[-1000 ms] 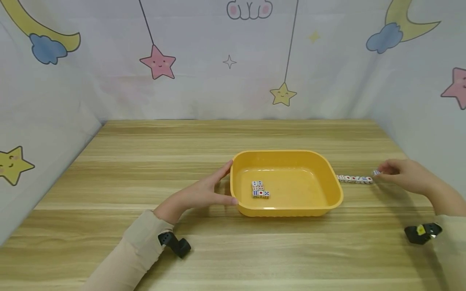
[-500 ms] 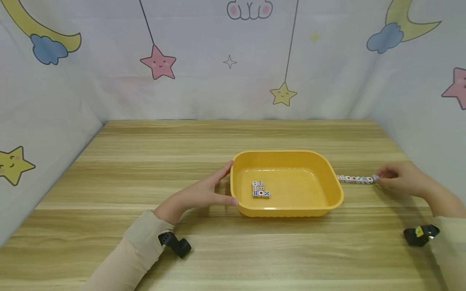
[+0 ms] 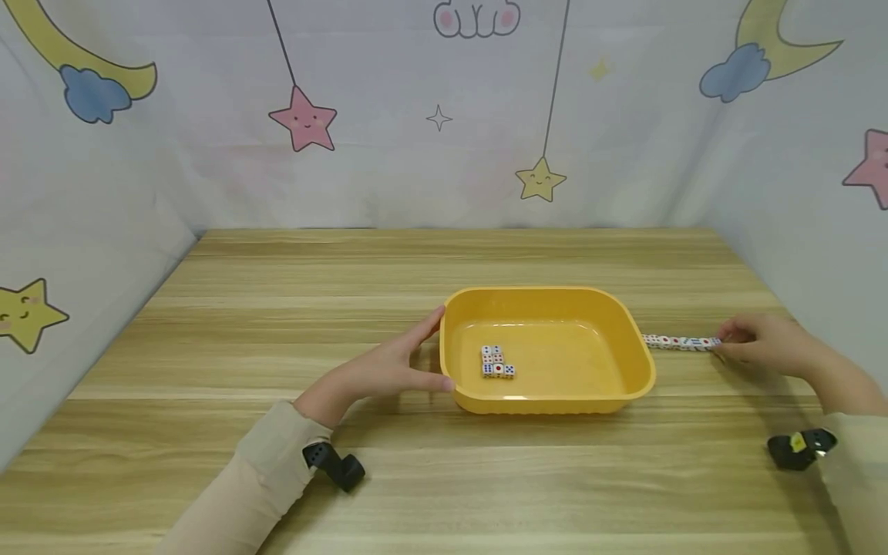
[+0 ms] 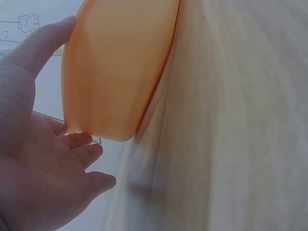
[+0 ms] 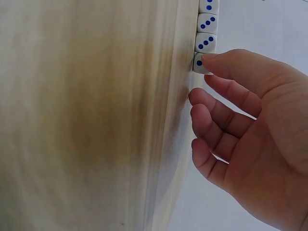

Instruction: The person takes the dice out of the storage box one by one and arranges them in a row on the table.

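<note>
A yellow plastic tray (image 3: 548,405) stands on the wooden table. My left hand (image 3: 378,376) rests against its left end, thumb and fingers spread apart; in the left wrist view the fingertips (image 4: 83,140) touch the tray's outside. Several white dice (image 3: 498,370) sit grouped in the left part of the tray. To the right of it, a row of dice (image 3: 676,342) runs along the tabletop, its left end partly hidden by the tray. My right hand (image 3: 773,345) pinches the end die (image 5: 198,63) between thumb and index finger, against the neighbouring die. The other fingers curl loosely.
The light wooden tabletop (image 3: 277,308) is bounded by a printed cloth (image 3: 388,169) at the back and both sides. Black wrist-camera mounts (image 3: 336,467) are worn at both sleeves.
My right hand has lowered the die and moved it left, from just apart to the right end of the row. The left hand and tray have stayed in place.
</note>
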The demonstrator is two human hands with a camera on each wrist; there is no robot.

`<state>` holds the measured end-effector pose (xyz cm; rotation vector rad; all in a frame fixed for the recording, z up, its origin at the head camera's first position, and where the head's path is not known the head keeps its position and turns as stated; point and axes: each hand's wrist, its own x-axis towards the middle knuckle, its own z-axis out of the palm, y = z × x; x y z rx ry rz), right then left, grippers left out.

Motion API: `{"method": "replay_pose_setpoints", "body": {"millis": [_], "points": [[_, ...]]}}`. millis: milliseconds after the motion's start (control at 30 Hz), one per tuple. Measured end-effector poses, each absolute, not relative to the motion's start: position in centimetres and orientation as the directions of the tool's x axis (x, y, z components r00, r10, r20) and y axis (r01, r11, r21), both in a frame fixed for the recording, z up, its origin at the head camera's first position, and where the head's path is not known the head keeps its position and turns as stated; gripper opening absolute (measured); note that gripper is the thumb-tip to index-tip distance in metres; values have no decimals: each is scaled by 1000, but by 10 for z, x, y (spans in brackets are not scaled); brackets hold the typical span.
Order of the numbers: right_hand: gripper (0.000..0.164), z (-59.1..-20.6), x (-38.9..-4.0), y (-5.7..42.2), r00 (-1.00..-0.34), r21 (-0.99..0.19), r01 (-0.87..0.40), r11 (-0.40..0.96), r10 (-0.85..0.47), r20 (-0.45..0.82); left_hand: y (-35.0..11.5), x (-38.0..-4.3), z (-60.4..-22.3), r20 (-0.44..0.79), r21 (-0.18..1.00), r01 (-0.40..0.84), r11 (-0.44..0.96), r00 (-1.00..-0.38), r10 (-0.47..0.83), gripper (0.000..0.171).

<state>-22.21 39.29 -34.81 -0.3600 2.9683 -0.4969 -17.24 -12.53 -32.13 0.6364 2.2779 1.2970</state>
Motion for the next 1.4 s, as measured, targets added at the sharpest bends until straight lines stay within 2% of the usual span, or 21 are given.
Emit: {"method": "replay_pose_setpoints", "body": {"millis": [467, 633, 767, 1067, 1167, 1400], "points": [[30, -346, -220, 392, -967, -324, -193, 926, -236, -97, -124, -172, -319, -155, 866, 172, 469, -800, 580, 101], [39, -339, -215, 390, -961, -339, -198, 920, -250, -115, -124, -172, -319, -148, 863, 184, 470, -799, 583, 100], [42, -326, -214, 385, -967, -320, -217, 922, -248, -59, -124, -172, -319, -146, 860, 188, 475, -800, 582, 101], [39, -296, -210, 343, -968, -360, -242, 901, -247, 32, -126, -177, -327, -150, 854, 186, 486, -807, 572, 101], [36, -289, -208, 327, -950, -392, -303, 868, -309, 49, -128, -182, -337, -138, 853, 198, 483, -807, 574, 102], [32, -282, -206, 288, -905, -366, -419, 831, -415, 92, -130, -188, -346, -125, 847, 211, 488, -813, 568, 103]]}}
